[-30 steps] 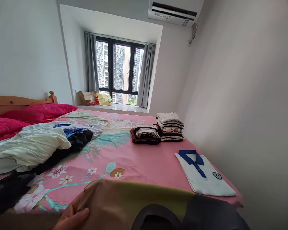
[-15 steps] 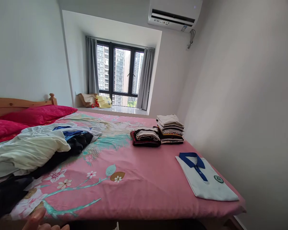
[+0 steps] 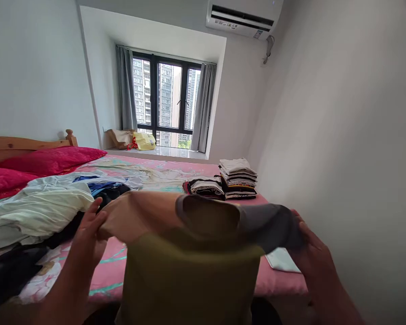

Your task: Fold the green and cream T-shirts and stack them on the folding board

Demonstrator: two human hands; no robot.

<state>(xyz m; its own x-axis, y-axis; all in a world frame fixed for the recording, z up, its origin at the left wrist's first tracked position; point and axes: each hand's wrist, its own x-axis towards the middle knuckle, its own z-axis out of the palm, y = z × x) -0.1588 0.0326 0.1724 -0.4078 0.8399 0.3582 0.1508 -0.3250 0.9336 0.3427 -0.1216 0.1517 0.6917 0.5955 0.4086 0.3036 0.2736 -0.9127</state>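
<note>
I hold up an olive, tan and grey t-shirt in front of me over the near edge of the pink bed. My left hand grips its tan left shoulder. My right hand grips its grey right shoulder. The neck opening faces me and the olive body hangs down. The shirt hides most of the folded white polo shirt lying on the bed at the right.
A heap of unfolded clothes lies on the bed's left side, near red pillows. Two stacks of folded clothes sit at the far right of the bed. The wall is close on the right. Bags rest on the window sill.
The shirt was low at the bed's edge, dropped out of sight, and is now raised and spread between both hands. My right hand has come into view.
</note>
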